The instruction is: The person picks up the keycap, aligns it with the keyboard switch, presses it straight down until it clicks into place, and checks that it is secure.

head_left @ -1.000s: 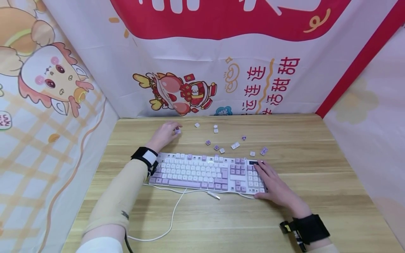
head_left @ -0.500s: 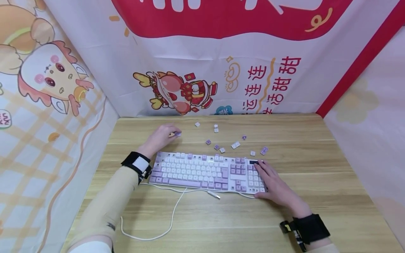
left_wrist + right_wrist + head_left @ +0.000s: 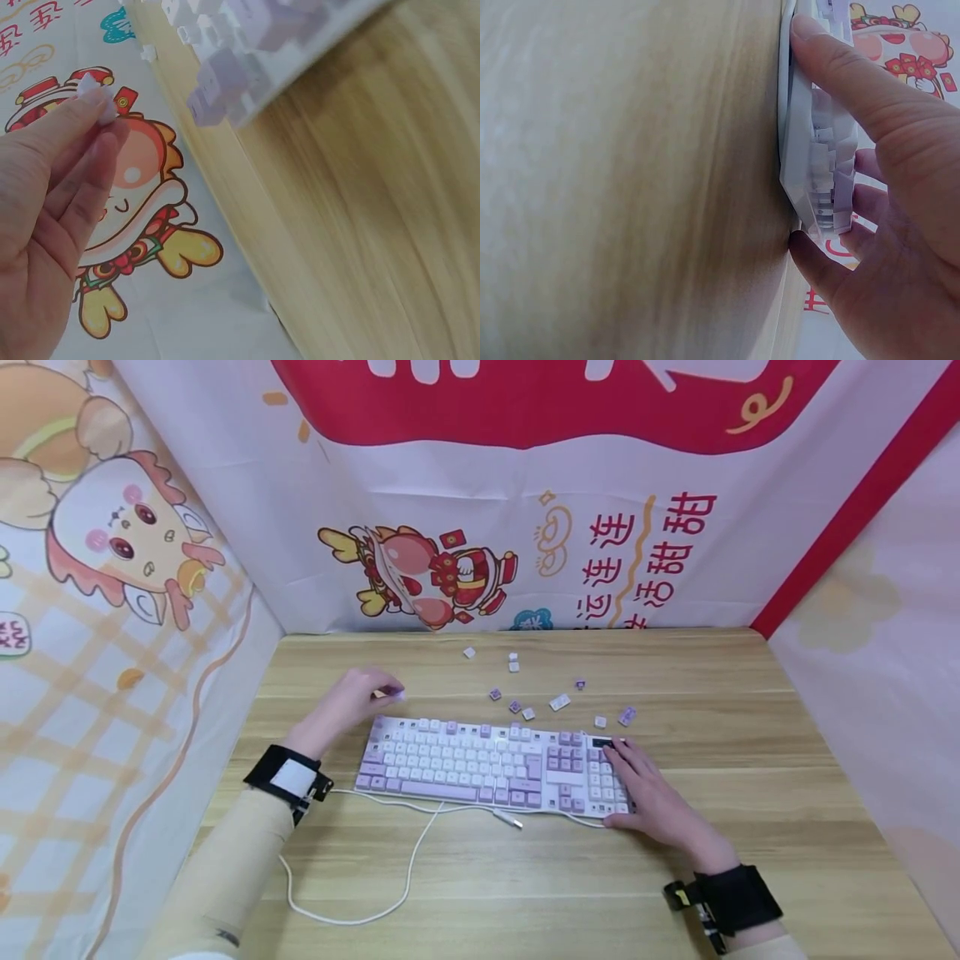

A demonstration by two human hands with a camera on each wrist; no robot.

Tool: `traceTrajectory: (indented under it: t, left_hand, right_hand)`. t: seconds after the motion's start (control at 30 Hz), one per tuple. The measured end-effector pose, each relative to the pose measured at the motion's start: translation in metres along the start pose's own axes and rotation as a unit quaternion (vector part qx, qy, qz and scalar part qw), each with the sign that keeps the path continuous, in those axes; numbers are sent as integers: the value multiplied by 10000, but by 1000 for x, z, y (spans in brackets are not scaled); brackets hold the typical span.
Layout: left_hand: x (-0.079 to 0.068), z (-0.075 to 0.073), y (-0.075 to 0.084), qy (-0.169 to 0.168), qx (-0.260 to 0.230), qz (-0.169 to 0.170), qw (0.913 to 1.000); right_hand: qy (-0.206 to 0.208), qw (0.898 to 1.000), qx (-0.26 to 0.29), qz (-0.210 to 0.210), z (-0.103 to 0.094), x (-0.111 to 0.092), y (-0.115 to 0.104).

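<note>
My left hand (image 3: 352, 695) pinches a pale purple keycap (image 3: 91, 88) between thumb and fingertips, above the table just beyond the keyboard's far left corner. The white and lilac keyboard (image 3: 451, 760) lies flat, with several bare key sockets in its top row and at other places. My right hand (image 3: 663, 810) holds the keyboard's right end. In the right wrist view the thumb (image 3: 840, 71) presses along its near edge, while the other fingers reach round the end and far side, partly hidden behind the keys.
Several loose white and purple keycaps, among them a wide white keycap (image 3: 559, 702) and a purple keycap (image 3: 627, 717), lie scattered behind the keyboard. A white cable (image 3: 408, 872) loops over the wooden table (image 3: 570, 893) in front, its plug (image 3: 508, 818) near the keyboard. Printed cloth (image 3: 450, 477) stands behind.
My left hand has drawn back toward the left and nearer to me with the keycap, from the scattered keycaps to near the keyboard's far left corner. My right hand has stayed on the keyboard.
</note>
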State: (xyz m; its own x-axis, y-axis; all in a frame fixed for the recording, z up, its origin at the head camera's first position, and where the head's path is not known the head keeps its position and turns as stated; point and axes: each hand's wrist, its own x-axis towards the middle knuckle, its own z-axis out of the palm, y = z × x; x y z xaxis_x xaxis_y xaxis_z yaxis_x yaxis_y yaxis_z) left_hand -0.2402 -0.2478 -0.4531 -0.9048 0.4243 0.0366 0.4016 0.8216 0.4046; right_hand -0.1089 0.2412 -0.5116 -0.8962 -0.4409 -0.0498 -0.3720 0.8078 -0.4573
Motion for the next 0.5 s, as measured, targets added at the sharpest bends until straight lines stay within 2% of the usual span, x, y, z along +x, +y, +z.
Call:
traceTrajectory:
  t: [0.27, 0.5]
  left_hand:
    - [-27, 0, -4, -440, 100, -198, 9988]
    - [-44, 3, -9, -407, 110, -178, 9990]
  right_hand:
    - [4, 10000, 6, 22, 0, 0, 1]
    - [-95, 9999, -8, 60, 1, 1, 2]
